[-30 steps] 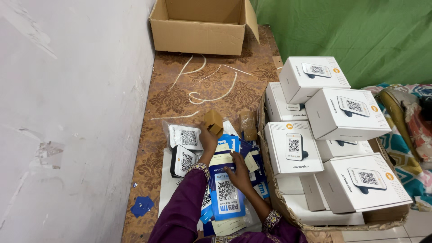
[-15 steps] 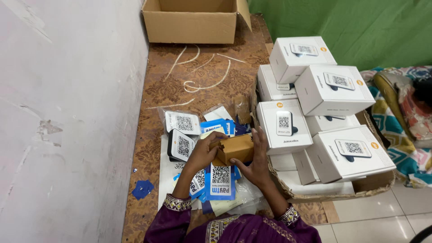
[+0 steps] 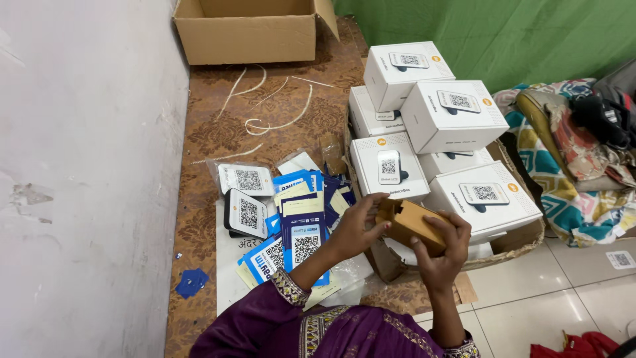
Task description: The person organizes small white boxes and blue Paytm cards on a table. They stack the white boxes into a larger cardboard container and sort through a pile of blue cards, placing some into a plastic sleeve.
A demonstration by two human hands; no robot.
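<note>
Both hands are holding one small brown box (image 3: 409,223) up in the air, just in front of the white boxes (image 3: 434,126). The left hand (image 3: 354,229) is gripping the open end, with the fingers curled around the edge. The right hand (image 3: 442,248) is wrapping around the far end from below, so the box is sitting steady and is not tipping. It is tilting a little, with the open end facing the person, maybe so they are able to look inside.

Six white boxes are showing, each with a picture of a small gadget on top. They are sitting in a pile in a low basket (image 3: 523,240), stacked on each other so they fit.

Two flat gadgets (image 3: 246,199) in clear bags are lying on the floor mat (image 3: 212,132) to the left. Beside them, many blue cards (image 3: 301,225) are lying in a messy heap; they are overlapping too much to count. One big brown carton (image 3: 248,30) is standing open by the wall. A few white strips (image 3: 278,109) are lying on the mat. Some bright cloths (image 3: 570,159) are heaping up on the right.
</note>
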